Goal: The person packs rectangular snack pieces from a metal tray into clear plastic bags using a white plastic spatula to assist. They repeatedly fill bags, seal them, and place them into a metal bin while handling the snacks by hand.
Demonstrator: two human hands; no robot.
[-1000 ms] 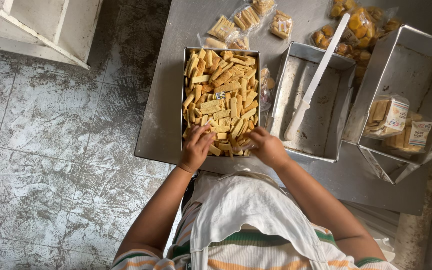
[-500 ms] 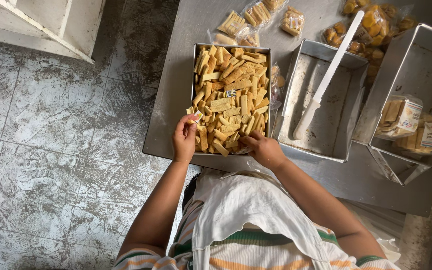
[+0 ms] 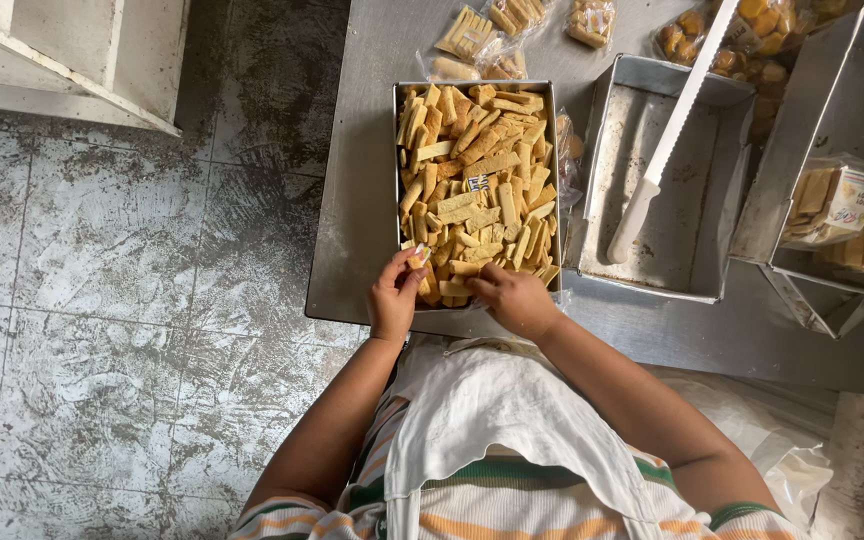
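A metal tray (image 3: 398, 150) full of golden biscuit sticks (image 3: 477, 185) stands on a grey metal table (image 3: 362, 200). My left hand (image 3: 394, 298) is at the tray's near left corner, its fingers pinched on a small biscuit piece (image 3: 419, 256). My right hand (image 3: 512, 298) rests on the sticks at the near edge of the tray, fingers curled among them; whether it holds one I cannot tell. A small printed label (image 3: 479, 183) lies on top of the sticks in the middle.
To the right lies an empty metal tray (image 3: 697, 260) with a long white-handled knife (image 3: 664, 158) across it. Further right another tray (image 3: 802, 140) holds bagged biscuits (image 3: 832, 200). More filled bags (image 3: 482, 35) lie at the table's far side. Stained floor tiles (image 3: 132, 300) are on the left.
My left hand has lifted from among the sticks to the tray's near left corner, now pinching a small piece. My right hand stayed on the sticks at the near edge.
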